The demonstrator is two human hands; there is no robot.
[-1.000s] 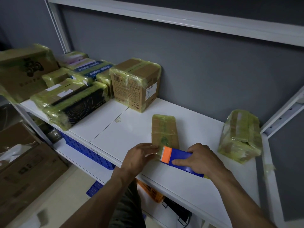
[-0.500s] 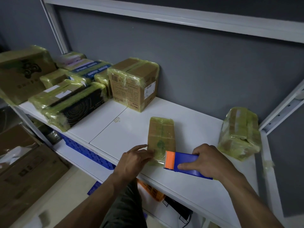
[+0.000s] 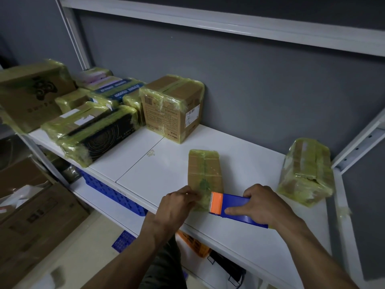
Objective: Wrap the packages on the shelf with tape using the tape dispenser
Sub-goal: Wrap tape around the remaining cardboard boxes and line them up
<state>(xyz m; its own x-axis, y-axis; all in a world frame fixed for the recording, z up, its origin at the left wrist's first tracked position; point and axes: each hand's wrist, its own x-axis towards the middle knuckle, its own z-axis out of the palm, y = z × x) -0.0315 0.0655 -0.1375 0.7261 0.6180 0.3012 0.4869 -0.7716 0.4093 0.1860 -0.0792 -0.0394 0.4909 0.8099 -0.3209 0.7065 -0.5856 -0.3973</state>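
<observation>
Left hand has closed its grip on the small package, right hand clamping the tape dispenser alongside.

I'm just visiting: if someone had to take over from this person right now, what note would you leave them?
Left hand holds the near end of the flat cardboard package, which lies on the white shelf.
Right hand grips the blue tape dispenser, its orange head at that package's near right corner.
Done: the cube carton, the stacked packages at the left and the package at the right wear yellowish tape; the flat one has tape over its top.
Left: probably finish and cut the strip at the near end.
</observation>
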